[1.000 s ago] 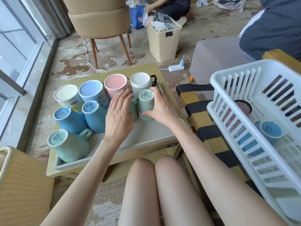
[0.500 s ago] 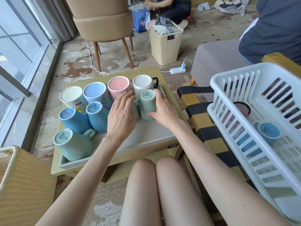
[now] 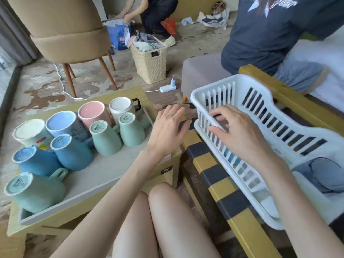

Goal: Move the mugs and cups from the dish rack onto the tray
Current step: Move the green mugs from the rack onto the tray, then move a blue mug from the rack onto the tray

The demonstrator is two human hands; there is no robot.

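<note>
Head view is showing your right grip [image 3: 240, 135] hovering at the near wall of the dish rack [image 3: 260, 101], fingers loosely curled, holding nothing. Your left grip [image 3: 167, 129] is hanging open and empty between rack and tray [image 3: 115, 168], where nine upturned mugs [image 3: 104, 138] are already standing. What looks like a blue cup [image 3: 231, 158] is lying inside the rack, under your right wrist, glimpsed through the slats; its axis is hidden. Your right is sitting nearer, so it is the one to reach down.

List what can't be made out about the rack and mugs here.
- Head view: dish rack contents, screened by its slats and the right hand; only blue patches show.
- Rack's right end: cut off by the frame edge.
- Base print on the green mug: too small to read.
</note>
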